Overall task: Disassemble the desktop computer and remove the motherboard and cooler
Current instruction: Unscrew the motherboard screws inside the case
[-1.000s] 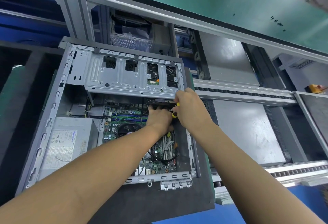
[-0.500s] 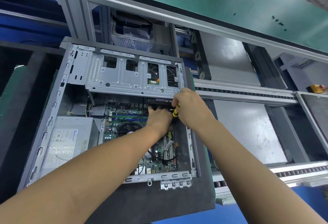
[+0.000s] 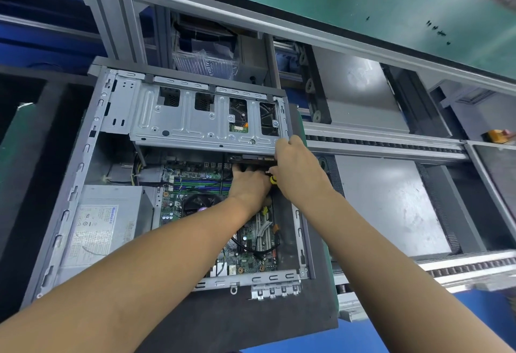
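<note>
Open grey steel computer case [image 3: 83,185] on our dark mat | green motherboard [image 3: 251,257], black round cooler fan [image 3: 195,203] inside | left hand [image 3: 248,185] grip unclear | right hand [image 3: 296,174] holds yellow-black screwdriver [image 3: 273,179]

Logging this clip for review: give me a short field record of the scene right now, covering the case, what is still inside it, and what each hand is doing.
case: open computer case lying on a dark mat
motherboard: motherboard in the case
cooler: cooler fan on the board
power supply: power supply at the case's left
left hand: left hand reaching under the drive cage
right hand: right hand holding a yellow-handled tool, mostly hidden
</note>
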`<act>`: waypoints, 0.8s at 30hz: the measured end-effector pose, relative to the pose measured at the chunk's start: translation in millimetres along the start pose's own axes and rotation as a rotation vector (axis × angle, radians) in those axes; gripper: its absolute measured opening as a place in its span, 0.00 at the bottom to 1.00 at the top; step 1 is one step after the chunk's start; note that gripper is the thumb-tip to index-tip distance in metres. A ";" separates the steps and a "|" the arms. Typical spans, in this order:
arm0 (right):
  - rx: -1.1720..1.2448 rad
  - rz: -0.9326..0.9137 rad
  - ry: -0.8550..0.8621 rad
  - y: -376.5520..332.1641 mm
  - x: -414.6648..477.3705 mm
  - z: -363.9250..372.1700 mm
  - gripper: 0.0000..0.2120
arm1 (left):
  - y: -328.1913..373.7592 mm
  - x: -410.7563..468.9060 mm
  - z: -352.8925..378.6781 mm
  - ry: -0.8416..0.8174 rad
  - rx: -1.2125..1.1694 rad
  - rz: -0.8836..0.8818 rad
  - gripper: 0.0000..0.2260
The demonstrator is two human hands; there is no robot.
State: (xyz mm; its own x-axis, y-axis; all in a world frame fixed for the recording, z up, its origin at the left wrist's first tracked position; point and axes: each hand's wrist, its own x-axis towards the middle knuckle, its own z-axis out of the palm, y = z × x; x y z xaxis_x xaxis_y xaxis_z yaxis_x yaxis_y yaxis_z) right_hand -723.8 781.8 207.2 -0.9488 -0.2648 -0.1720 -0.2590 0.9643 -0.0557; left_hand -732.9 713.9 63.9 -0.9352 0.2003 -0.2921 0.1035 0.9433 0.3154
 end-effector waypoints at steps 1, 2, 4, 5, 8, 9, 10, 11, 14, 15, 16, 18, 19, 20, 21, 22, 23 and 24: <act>0.019 -0.014 -0.019 1.5 0.3 -1.8 0.09 | -0.3 0.8 0.3 0.001 -0.003 0.000 0.16; 0.028 -0.031 -0.036 2.7 0.6 -3.4 0.09 | -0.8 1.3 0.3 -0.001 -0.003 -0.001 0.15; 0.022 -0.061 -0.057 4.9 1.6 -6.0 0.09 | -1.3 2.2 0.8 -0.008 0.000 -0.001 0.15; 0.015 -0.070 -0.063 5.6 2.2 -7.1 0.09 | -1.0 2.7 1.2 -0.012 0.002 -0.001 0.15; 0.005 -0.082 -0.082 7.1 4.2 -8.0 0.08 | 0.1 2.7 0.7 -0.023 0.021 -0.011 0.15; 0.005 -0.084 -0.085 7.4 4.6 -8.1 0.08 | -0.1 2.4 0.3 -0.023 0.030 -0.013 0.15; 0.005 -0.087 -0.085 7.7 4.9 -8.1 0.08 | -0.7 2.0 -0.2 -0.022 0.034 -0.013 0.15; 0.005 -0.089 -0.084 7.7 4.8 -8.2 0.08 | -1.4 1.6 -1.0 -0.021 0.031 -0.012 0.14; -0.012 -0.100 -0.080 6.8 4.8 -8.4 0.09 | -3.5 0.0 -2.5 -0.034 -0.012 -0.007 0.10; -0.013 -0.103 -0.079 6.7 4.7 -8.6 0.09 | -3.4 -0.1 -2.4 -0.033 -0.029 -0.007 0.09; -0.011 -0.105 -0.079 6.8 4.7 -8.6 0.09 | -3.6 -0.1 -2.0 -0.029 -0.044 -0.007 0.10; -0.013 -0.103 -0.075 7.2 4.6 -8.1 0.09 | -4.1 0.2 -0.7 -0.024 -0.068 -0.005 0.11; -0.015 -0.102 -0.071 7.7 4.7 -7.8 0.09 | -4.1 0.5 0.6 -0.020 -0.074 -0.002 0.10; -0.016 -0.101 -0.069 8.4 4.7 -7.4 0.08 | -4.2 0.5 2.1 -0.016 -0.072 0.001 0.10; -0.014 -0.101 -0.067 8.9 4.6 -7.3 0.08 | -4.2 0.6 3.2 -0.008 -0.065 0.004 0.10; -0.010 -0.102 -0.067 9.6 4.6 -7.4 0.08 | -4.4 0.7 4.2 0.003 -0.059 0.010 0.10; -0.005 -0.104 -0.069 10.5 4.6 -7.7 0.08 | -4.6 0.9 4.8 0.011 -0.060 0.018 0.10; 0.002 -0.105 -0.072 11.4 4.7 -7.9 0.08 | -5.5 1.1 5.5 0.019 -0.072 0.025 0.09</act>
State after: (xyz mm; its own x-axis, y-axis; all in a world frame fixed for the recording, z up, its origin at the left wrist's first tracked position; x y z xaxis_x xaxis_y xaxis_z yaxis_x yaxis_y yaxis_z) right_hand -732.7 791.6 213.5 -0.9010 -0.3646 -0.2350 -0.3562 0.9311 -0.0788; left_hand -732.7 710.4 56.8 -0.9388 0.2181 -0.2665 0.1033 0.9165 0.3864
